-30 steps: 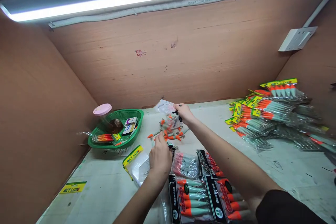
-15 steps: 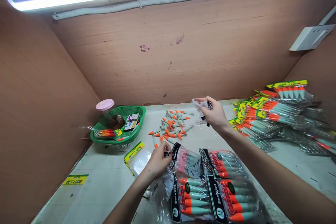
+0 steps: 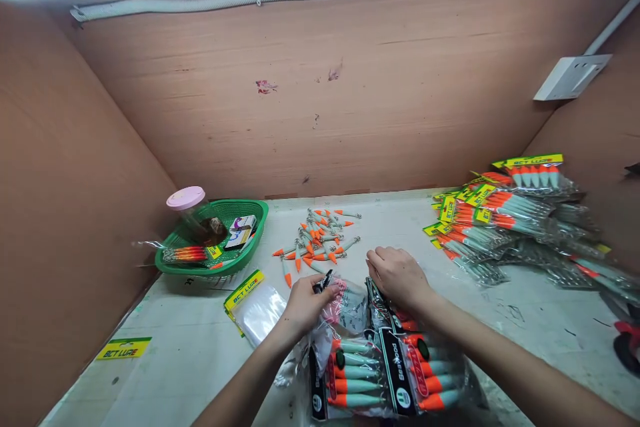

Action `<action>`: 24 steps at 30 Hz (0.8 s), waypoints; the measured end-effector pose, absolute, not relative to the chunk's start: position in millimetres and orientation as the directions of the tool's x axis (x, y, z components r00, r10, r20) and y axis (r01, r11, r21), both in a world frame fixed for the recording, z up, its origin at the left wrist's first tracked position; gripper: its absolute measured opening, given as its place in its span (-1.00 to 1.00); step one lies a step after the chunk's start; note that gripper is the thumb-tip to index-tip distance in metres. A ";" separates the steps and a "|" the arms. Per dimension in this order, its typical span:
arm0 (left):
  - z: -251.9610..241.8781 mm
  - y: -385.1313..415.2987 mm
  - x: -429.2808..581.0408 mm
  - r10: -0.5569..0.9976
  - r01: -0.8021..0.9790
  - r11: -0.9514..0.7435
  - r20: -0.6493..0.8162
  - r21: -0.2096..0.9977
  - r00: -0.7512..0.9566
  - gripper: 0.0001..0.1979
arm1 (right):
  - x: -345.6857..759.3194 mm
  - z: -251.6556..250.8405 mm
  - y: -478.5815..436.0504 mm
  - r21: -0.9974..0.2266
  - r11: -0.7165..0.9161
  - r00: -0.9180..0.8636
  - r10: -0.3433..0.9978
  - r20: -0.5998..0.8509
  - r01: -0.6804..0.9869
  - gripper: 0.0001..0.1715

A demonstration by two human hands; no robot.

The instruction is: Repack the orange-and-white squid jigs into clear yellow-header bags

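Observation:
My left hand [image 3: 311, 303] is closed on the black-edged corner of a clear plastic packet [image 3: 350, 310] with pink print. My right hand [image 3: 400, 278] lies over the upper right packet, fingers curled down by its black header strip [image 3: 379, 307]; whatever is between the fingertips is hidden. Below both hands are a lower left packet of fishing lures [image 3: 357, 373] and a lower right lure packet [image 3: 437, 377], with orange and pale green lures inside. Crumpled clear plastic [image 3: 290, 367] is under my left wrist. Just beyond my hands lies a loose pile of lures [image 3: 320, 240].
A green basket [image 3: 264, 213] holding a pink-lidded jar [image 3: 186, 199] and small packs stands at the back left. Flat clear bags with yellow headers [image 3: 255, 307] and a yellow label [image 3: 124, 348] lie left. Bagged lures [image 3: 505, 220] are heaped right, before the wooden back wall [image 3: 280, 133].
My right hand has come down and nearer from above the table to the upper right packet; the crumpled plastic it held no longer shows. My left hand stays by the upper left packet.

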State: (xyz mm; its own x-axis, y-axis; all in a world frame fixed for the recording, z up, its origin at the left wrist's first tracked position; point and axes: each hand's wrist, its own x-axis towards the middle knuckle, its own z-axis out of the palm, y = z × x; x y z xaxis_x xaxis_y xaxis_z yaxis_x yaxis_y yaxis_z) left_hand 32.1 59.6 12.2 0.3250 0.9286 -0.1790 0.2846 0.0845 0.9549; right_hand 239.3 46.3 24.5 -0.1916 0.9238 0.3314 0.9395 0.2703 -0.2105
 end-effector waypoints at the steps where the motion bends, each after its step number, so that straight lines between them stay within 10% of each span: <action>1: 11.7 59.0 29.1 0.934 0.255 0.109 -0.187 0.961 0.305 -0.67 | 242.3 19.0 45.7 -0.171 0.260 -0.197 0.927 0.319 0.950 -0.77; 10: 46.7 69.7 -18.9 0.969 -0.080 0.221 -0.209 0.972 0.132 -0.58 | 249.3 10.8 48.3 -0.086 0.257 -0.221 0.928 0.300 0.963 -0.79; 24: 67.4 36.1 -18.5 0.966 -0.140 0.041 -0.004 0.989 0.260 -0.66 | 214.4 110.0 31.0 -0.516 0.650 -0.444 0.759 0.476 0.557 -0.77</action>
State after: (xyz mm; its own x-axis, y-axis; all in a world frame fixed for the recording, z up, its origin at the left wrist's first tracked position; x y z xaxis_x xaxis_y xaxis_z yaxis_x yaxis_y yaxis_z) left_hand -18.5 36.1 67.4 0.2598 0.9657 -0.0037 -0.1400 0.0414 0.9893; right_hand 214.4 31.0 110.0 -0.4438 0.7590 0.4764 0.5574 0.6501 -0.5164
